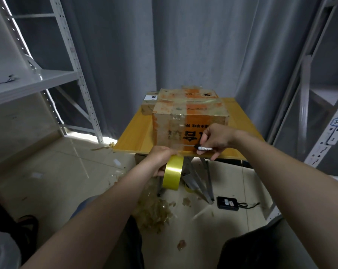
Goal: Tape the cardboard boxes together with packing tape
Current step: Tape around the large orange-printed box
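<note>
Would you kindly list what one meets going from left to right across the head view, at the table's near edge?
Left shelving rack → yellow tape roll gripped by the left hand → right hand holding a small tool → right shelving rack.

Count: 2 cardboard boxes, big box [189, 117] plus small box [147, 107] behind it at left
1 yellow tape roll [172, 176]
1 cutter [204, 148], possibly a pen, too blurred
2 hands: left hand [162, 154], right hand [216, 136]
1 tabletop [137, 133]
2 racks: left rack [38, 80], right rack [305, 84]
1 black device [227, 203] on floor
tape scraps [154, 212]: many, uncountable
</note>
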Tool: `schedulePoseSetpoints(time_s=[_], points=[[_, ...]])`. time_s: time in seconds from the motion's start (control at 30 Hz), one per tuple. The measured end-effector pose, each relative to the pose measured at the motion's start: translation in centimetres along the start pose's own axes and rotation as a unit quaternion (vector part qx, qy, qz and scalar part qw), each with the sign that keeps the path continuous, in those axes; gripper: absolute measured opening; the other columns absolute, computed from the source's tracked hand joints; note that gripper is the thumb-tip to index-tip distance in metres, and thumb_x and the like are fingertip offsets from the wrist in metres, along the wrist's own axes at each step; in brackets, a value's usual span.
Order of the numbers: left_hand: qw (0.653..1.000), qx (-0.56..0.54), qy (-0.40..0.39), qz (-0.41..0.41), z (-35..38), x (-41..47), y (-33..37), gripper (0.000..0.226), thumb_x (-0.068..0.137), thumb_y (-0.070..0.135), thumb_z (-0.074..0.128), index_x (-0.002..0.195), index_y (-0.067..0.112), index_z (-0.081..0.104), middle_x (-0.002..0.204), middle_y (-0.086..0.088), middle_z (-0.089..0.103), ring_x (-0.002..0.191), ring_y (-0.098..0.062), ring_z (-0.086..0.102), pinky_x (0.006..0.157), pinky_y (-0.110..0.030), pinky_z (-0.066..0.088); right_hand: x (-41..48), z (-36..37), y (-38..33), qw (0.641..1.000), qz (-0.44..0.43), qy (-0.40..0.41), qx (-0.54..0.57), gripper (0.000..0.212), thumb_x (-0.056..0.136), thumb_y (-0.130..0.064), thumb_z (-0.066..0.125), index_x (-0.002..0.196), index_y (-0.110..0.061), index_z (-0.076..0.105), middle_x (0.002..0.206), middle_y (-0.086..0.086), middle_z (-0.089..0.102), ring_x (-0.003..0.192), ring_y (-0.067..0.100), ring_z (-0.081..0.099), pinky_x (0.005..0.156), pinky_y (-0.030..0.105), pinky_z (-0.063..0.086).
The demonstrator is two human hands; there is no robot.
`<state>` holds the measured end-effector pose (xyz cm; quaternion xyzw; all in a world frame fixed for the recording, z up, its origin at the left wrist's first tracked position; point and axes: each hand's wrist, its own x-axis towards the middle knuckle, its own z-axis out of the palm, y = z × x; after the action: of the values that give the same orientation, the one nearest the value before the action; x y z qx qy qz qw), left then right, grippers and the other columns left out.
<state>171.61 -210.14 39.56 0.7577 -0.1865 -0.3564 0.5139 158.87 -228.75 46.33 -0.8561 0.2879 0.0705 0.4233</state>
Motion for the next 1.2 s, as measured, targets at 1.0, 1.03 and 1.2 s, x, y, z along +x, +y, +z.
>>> schedulePoseSetpoints(time_s=[1.0,1.03,1.2], points=[[0.987,0.122,-0.1,0.04,3.2,0.6,0.5,0.014,0.1,0.032,0.067,0.107,0.023,0.075,0.085,-0.005,0.071,0.062,-0.014,0.071,0.05,-0.028,0.056,-1.9,-1.1,8.8,0.905,0.193,0.323,-0.197,0.043,0.083,-0.043,0.083,0.068,-0.01,0.061,0.074,0.011,0.06,0.071,0.03,0.06,0.054,0.03,0.039],[0.987,0.123,-0.1,0.039,3.0,0.7,0.4,0.013,0.1,0.032,0.067,0.105,0.024,0.075,0.085,-0.005,0.072,0.062,-0.014,0.072,0.05,-0.027,0.056,-1.8,-1.4,8.4,0.904,0.185,0.342,-0.179,0.04,0.086,-0.043,0.08,0.07,-0.01,0.064,0.075,0.011,0.061,0.071,0.031,0.059,0.056,0.031,0.039],[0.986,0.126,-0.102,0.029,2.2,1.4,-0.1,0.014,0.099,0.033,0.066,0.103,0.024,0.077,0.082,-0.004,0.073,0.063,-0.015,0.072,0.053,-0.029,0.058,-1.0,-3.3,3.2,0.835,-0.081,0.545,-0.004,0.037,0.103,-0.041,0.054,0.089,-0.013,0.076,0.094,0.009,0.068,0.091,0.03,0.064,0.074,0.038,0.048]])
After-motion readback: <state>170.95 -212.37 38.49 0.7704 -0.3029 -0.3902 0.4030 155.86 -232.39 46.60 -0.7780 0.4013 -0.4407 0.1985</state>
